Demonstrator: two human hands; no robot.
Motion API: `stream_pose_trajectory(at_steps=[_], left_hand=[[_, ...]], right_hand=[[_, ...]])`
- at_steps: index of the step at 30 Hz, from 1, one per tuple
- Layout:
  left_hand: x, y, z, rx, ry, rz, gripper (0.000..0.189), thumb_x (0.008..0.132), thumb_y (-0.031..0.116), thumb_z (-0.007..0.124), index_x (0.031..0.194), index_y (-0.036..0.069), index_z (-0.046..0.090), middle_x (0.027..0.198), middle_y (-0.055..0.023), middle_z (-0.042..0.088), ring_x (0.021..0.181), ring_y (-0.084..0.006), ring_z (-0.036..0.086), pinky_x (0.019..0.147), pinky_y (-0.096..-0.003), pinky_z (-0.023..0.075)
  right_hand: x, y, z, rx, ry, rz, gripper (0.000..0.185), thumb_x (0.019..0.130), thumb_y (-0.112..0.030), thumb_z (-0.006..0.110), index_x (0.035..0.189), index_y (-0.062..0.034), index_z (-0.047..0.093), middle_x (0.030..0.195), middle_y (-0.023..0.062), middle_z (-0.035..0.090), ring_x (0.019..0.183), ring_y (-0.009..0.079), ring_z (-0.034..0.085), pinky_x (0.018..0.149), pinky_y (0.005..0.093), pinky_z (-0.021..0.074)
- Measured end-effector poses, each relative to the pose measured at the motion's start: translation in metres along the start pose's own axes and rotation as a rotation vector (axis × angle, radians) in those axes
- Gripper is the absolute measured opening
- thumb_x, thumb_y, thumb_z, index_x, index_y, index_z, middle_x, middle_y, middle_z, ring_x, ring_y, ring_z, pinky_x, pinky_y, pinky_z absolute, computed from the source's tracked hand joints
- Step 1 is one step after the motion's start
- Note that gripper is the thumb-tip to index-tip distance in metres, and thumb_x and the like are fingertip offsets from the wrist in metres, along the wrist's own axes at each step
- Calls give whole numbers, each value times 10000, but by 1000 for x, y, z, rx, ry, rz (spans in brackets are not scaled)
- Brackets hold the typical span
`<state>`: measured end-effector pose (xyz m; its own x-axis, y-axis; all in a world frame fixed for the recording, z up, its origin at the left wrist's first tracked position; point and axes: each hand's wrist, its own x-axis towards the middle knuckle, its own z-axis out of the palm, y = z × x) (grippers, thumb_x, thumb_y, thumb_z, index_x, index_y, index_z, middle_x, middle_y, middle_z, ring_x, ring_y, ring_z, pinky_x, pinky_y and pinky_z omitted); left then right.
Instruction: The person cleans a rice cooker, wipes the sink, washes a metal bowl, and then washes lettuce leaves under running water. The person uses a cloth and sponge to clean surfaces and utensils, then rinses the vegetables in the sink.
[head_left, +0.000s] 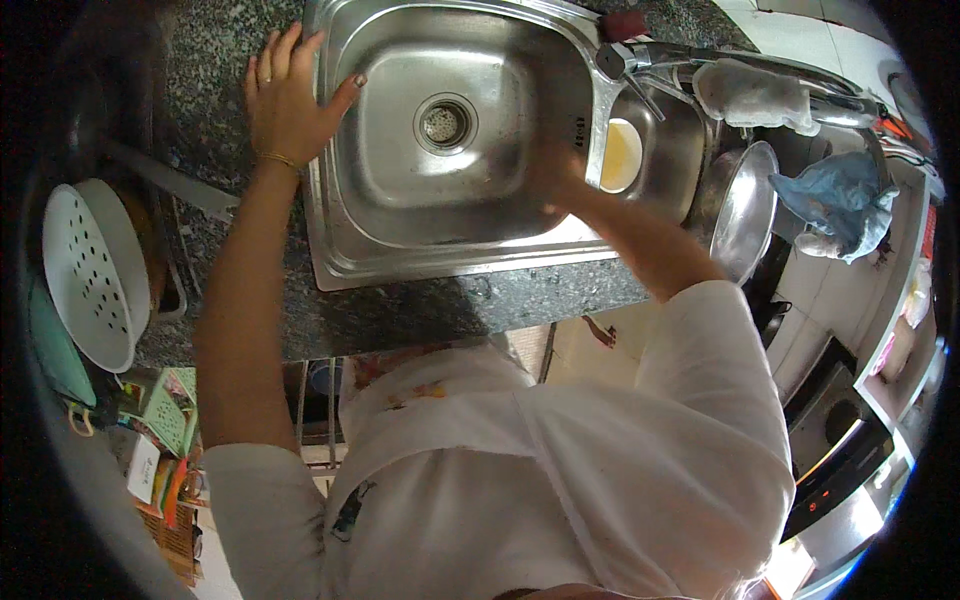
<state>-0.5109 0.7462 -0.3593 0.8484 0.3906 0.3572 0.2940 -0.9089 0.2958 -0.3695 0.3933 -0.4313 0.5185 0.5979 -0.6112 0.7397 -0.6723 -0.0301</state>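
Observation:
A stainless steel sink basin (375, 187) with a round drain strainer (445, 123) lies before me. My left hand (296, 97) rests with spread fingers across the sink's left rim and the granite countertop (450, 315), holding nothing. Blurred and in shadow, my right hand (559, 172) is at the right side of the basin; its fingers and anything in them cannot be made out. Just to its right, a white bowl with a yellow inside (621, 156) sits in the smaller basin (675, 150).
A faucet (720, 56) with a whitish cloth (754, 94) over it spans the right side. Beyond are a metal bowl (744, 214) and a blue cloth (844, 199). A white perforated colander (86, 277) stands at the left.

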Motion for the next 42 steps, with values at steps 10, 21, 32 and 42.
stream_pose_trajectory(at_steps=[10,21,32,42], left_hand=[[4,-3,-6,-155,-35,-24,577,868,422,556,1328,92,444,1398,-133,412,1354,-327,291,1119,-500,142],[6,2,-9,-86,-76,-5,679,820,496,611,1317,66,440,1384,-139,424,1336,-343,313,1107,-508,173],[8,2,-9,-169,-50,-30,726,781,501,639,1313,52,434,1374,-162,418,1310,-347,330,1101,-493,181],[5,0,-10,-186,-44,-17,707,795,482,629,1312,41,434,1372,-169,417,1292,-362,347,1088,-494,203]], right_hand=[[146,-223,-46,2089,-438,244,167,900,-136,521,820,-10,596,674,90,560,570,204,540,430,387,407],[118,17,-78,3076,772,521,328,943,-236,372,1120,-64,587,1078,120,627,967,280,603,800,435,527],[180,-224,-118,2061,576,284,290,955,-215,383,1157,-42,497,1113,138,546,977,269,536,865,350,434],[120,-4,-115,2998,270,-87,336,875,-81,528,1189,23,468,1116,172,517,917,281,569,792,402,527]])
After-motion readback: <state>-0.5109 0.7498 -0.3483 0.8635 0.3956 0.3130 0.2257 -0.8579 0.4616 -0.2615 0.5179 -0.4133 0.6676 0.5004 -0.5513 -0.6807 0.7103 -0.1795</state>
